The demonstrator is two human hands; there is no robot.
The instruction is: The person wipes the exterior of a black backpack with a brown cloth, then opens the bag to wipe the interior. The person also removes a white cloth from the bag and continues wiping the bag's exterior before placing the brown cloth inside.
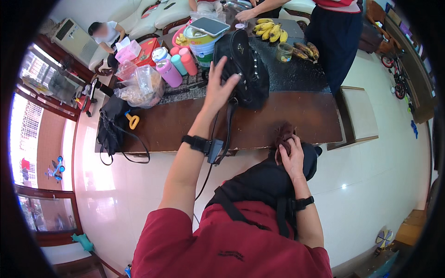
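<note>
My left hand (221, 85) is raised with fingers spread at the near left side of a black leather backpack (257, 76) on the dark wooden table (257, 118); whether the fingertips touch it cannot be told. A strap of the backpack hangs over the table's front edge. My right hand (292, 156) grips a crumpled brown cloth (285, 135) at the table's front edge. Left of the backpack stand a large tin (201, 47) with a tablet-like device (210, 26) on top, a pink-purple bottle (169, 73) and several smaller bottles.
Filled plastic bags (140, 87) and a black drawstring-like bag (113, 121) lie at the table's left. Yellow bananas (271, 30), browned bananas (306, 51) and a glass jar (284, 52) are at the back right. A stool (358, 114) stands right. Other people are beyond the table.
</note>
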